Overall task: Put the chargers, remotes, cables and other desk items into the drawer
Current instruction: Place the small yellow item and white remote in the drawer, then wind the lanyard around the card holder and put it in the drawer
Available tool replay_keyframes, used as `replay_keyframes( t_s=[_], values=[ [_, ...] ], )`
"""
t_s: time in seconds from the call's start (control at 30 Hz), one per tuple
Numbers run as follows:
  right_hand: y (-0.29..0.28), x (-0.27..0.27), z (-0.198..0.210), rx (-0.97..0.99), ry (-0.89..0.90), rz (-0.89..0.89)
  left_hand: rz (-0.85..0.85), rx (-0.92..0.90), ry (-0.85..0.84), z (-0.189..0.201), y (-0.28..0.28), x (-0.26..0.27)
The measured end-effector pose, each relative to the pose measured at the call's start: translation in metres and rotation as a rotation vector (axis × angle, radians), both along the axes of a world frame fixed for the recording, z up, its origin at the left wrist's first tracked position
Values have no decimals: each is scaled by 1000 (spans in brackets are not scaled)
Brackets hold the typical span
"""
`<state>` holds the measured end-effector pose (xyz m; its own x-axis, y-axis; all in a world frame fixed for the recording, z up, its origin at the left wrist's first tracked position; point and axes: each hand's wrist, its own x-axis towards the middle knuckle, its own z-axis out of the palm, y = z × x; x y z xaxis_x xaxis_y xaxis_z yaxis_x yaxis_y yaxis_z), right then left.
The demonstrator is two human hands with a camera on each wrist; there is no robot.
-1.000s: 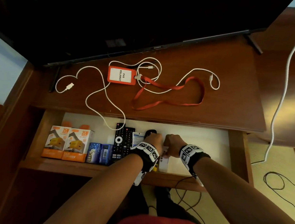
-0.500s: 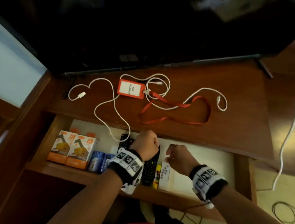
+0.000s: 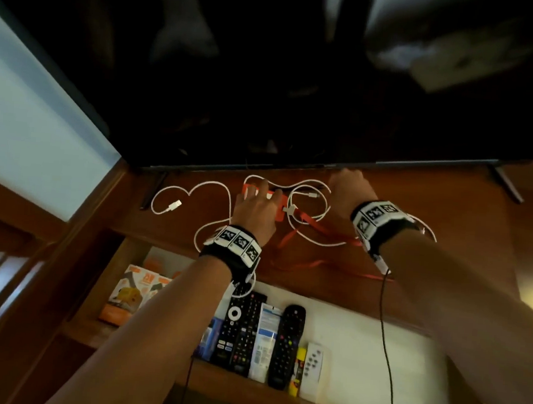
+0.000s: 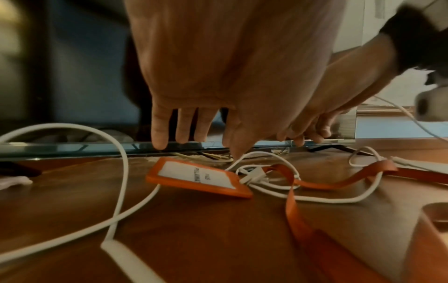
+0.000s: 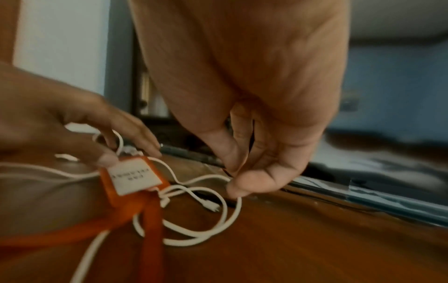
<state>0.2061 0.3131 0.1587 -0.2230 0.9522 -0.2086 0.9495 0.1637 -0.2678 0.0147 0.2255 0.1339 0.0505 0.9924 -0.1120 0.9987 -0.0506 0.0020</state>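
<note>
- Head view: I have both hands up on the desk point(image 3: 448, 222) at 12 o'clock from the open drawer point(image 3: 375, 344), under the TV point(image 3: 299, 93), because the last loose things lie there.
- My left hand point(image 3: 255, 209) hangs over the orange badge holder point(image 4: 198, 178), fingers straight and slightly spread; the thumb touches the card's edge. I judge that it steadies the badge.
- My right hand point(image 5: 252, 153), at 3 o'clock from the badge, bunches its fingertips down onto a white cable point(image 5: 194, 193) loop. Whether it truly pinches it I cannot tell.
- Cable and orange lanyard point(image 4: 295, 210) are tangled together, so I'd lift them as one bundle.
- Remotes point(image 3: 242, 327) and the orange boxes point(image 3: 133, 293) already sit in the drawer; its 3 o'clock side is bare.
</note>
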Motion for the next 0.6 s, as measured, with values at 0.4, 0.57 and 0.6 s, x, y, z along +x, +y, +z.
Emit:
replay_keyframes(
  t_s=[0.4,0.57,0.6],
  values=[
    [46,-21,-27,-22,-231,162,-172,-139,163,-14,50,-12],
    [43,-18,-26,39,-283,159,-151,-122,149,-13,54,-12],
    [41,-18,-25,53,-285,158,-138,-124,137,-13,54,-12]
  ],
)
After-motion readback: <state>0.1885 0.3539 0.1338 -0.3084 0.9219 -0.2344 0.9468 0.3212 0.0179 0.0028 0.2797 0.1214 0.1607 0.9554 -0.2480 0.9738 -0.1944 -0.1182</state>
